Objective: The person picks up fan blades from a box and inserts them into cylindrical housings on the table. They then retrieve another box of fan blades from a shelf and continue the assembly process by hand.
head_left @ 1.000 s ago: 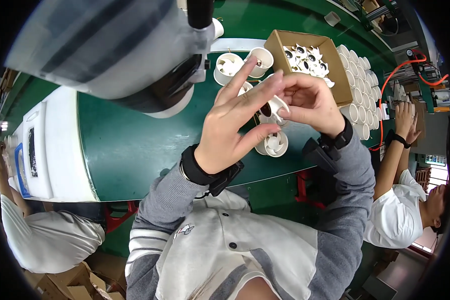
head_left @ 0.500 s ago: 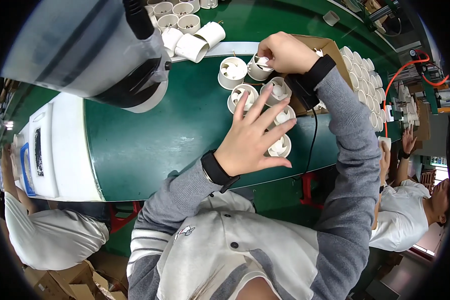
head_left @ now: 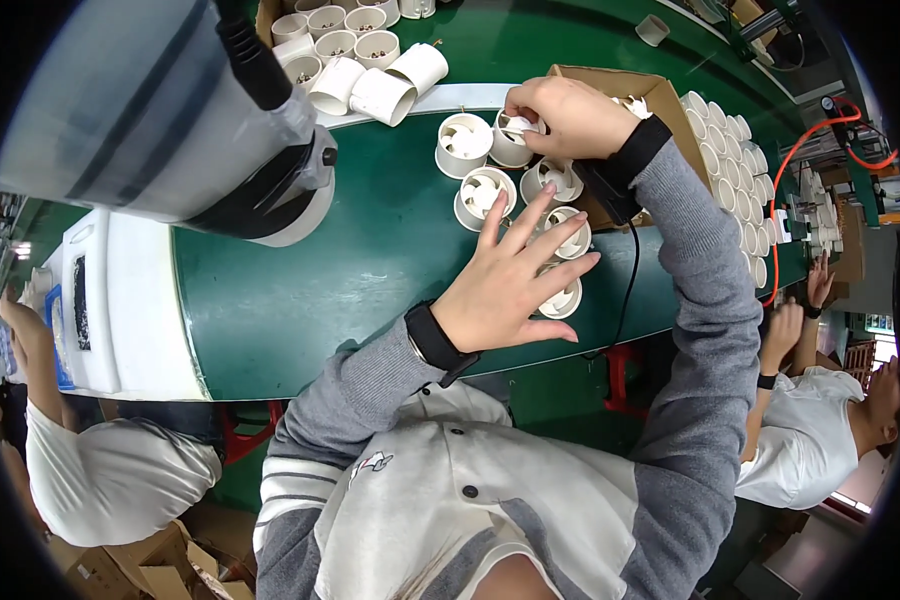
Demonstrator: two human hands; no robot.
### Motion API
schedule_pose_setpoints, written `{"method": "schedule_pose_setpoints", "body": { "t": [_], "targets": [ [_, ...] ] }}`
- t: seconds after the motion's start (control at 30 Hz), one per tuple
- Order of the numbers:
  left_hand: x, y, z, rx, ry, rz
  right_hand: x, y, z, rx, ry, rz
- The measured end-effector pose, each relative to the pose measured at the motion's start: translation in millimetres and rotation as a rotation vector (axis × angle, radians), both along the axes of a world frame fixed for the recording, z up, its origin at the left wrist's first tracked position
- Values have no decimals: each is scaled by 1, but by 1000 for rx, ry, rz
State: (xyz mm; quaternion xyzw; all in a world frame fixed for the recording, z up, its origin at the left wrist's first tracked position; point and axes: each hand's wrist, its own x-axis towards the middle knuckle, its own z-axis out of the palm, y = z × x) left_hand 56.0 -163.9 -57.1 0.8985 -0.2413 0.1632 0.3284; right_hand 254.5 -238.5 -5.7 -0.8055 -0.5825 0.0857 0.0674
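Several short white cylindrical cups with white bladed fan wheels inside stand grouped on the green table; one cup (head_left: 463,145) is at the back left of the group. My right hand (head_left: 575,118) reaches over the rearmost right cup (head_left: 511,152), its fingers closed on the white fan wheel (head_left: 516,127) at that cup's mouth. The fingertips partly hide this wheel. My left hand (head_left: 505,285) is open, fingers spread, over the nearer cups. Its fingertips lie close to a cup (head_left: 484,198) and a fan wheel (head_left: 560,182); whether they touch I cannot tell.
A cardboard box (head_left: 670,95) with white parts sits beyond my right wrist, a black cable (head_left: 626,295) hanging near it. A large translucent container (head_left: 160,110) looms at upper left. More white cups (head_left: 735,175) stand right, by an orange hose (head_left: 782,170). Co-workers sit both sides.
My right hand has shifted slightly left and down with the fan wheel at the cup. My left hand has barely moved. At right, a co-worker's hand has moved.
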Motion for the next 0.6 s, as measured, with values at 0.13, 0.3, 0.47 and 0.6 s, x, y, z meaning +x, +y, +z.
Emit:
{"method": "schedule_pose_setpoints", "body": {
  "t": [0.13,0.3,0.47,0.6],
  "targets": [
    [2,1,-1,-57,-73,-7,2,-3,-9,104,-21,38],
    [6,6,-2,-200,-171,127,-1,-6,-9,98,9,37],
    [9,5,-5,-214,-180,180,-2,-6,-4,78,40,13],
    [8,4,-6,-211,-181,177,-6,-5,10,63,17,-8]
  ]
}}
